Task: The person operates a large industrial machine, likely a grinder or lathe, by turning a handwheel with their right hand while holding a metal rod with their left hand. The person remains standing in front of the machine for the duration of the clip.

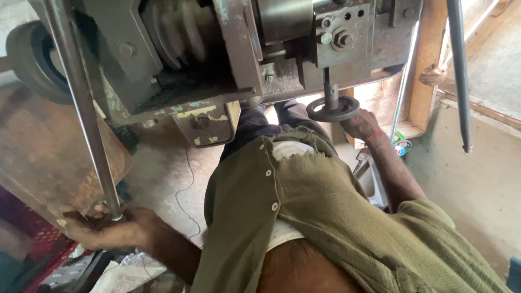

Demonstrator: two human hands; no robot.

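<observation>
- Steel rod (81,103) slants from the top left corner of the machine (217,59) down to your left hand (103,228), which is closed around its lower end, low at the left, well apart from the other hand.
- Your right hand (361,123) rests on the rim of the dark handwheel (332,108) hanging on a short shaft under the machine's right edge; fingers curl at the rim, but whether they clamp it I cannot tell.
- To do this well, I judge you should keep the left grip firm so the rod stays put, and turn the wheel in small, even moves, wrist clear of the block (342,35) above.
- Keep your olive shirt (336,217) and its torn collar away from the pulley (173,32) at the top.
- Hidden: the rod's upper end runs out of view, your palm covers its tip, and the wheel's far rim sits behind the shaft.
- A second thin bar (459,76) hangs at the right; its top is cut off.
</observation>
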